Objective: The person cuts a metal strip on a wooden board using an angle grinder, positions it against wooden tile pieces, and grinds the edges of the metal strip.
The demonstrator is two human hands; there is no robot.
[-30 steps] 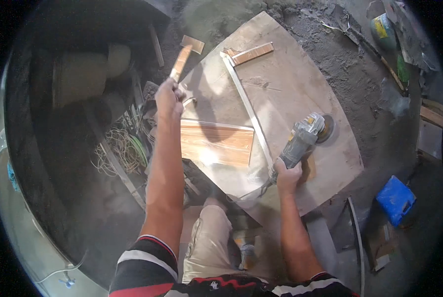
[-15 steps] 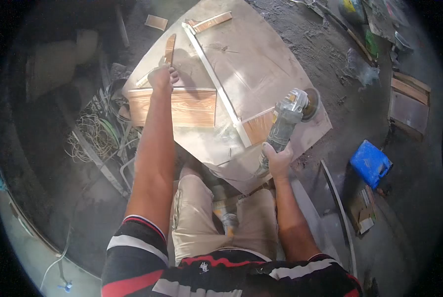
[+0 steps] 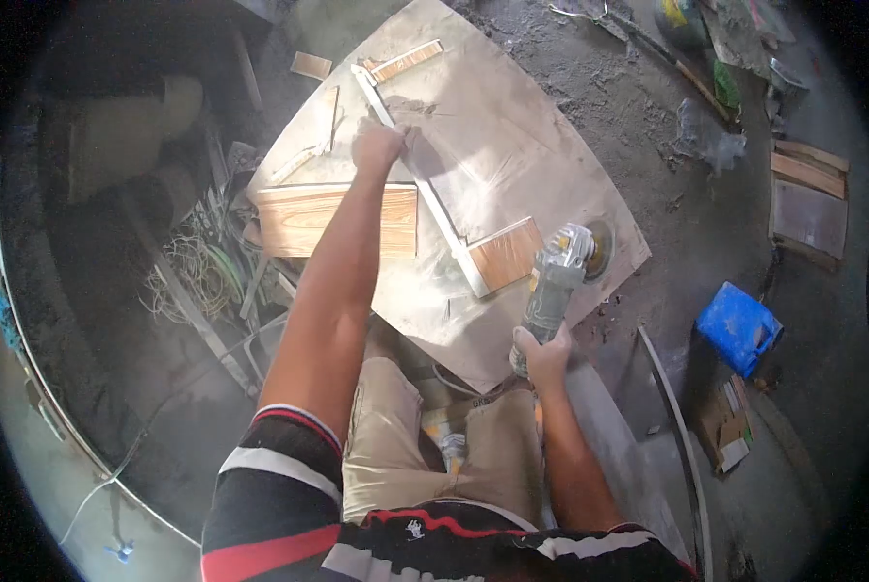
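My right hand [image 3: 544,351] is wrapped around the rear of a dusty angle grinder [image 3: 553,288], whose round disc [image 3: 600,249] faces away to the right. My left hand [image 3: 378,147] is over a long white-edged strip [image 3: 436,207], its fingers curled round it; part of the grip is hidden. Below that hand lies a wood-grain tile piece [image 3: 298,221], partly behind my forearm. A smaller wood-grain piece [image 3: 507,254] touches the strip's near end, and another narrow piece [image 3: 407,61] sits by its far end. A thin offcut [image 3: 332,118] rests left of my left hand.
Everything sits on a large dusty board [image 3: 522,126] before my knees. A tangle of wire [image 3: 194,281] and scrap lies left. To the right are a blue jerrycan [image 3: 738,328], a cardboard piece [image 3: 722,427] and a stack of tiles [image 3: 809,206]. A small offcut [image 3: 311,65] lies beyond the board.
My left hand has let go of the narrow wood-grain offcut, which now rests on the board, and moved right to the long strip. The grinder stays in my right hand, slightly lower.
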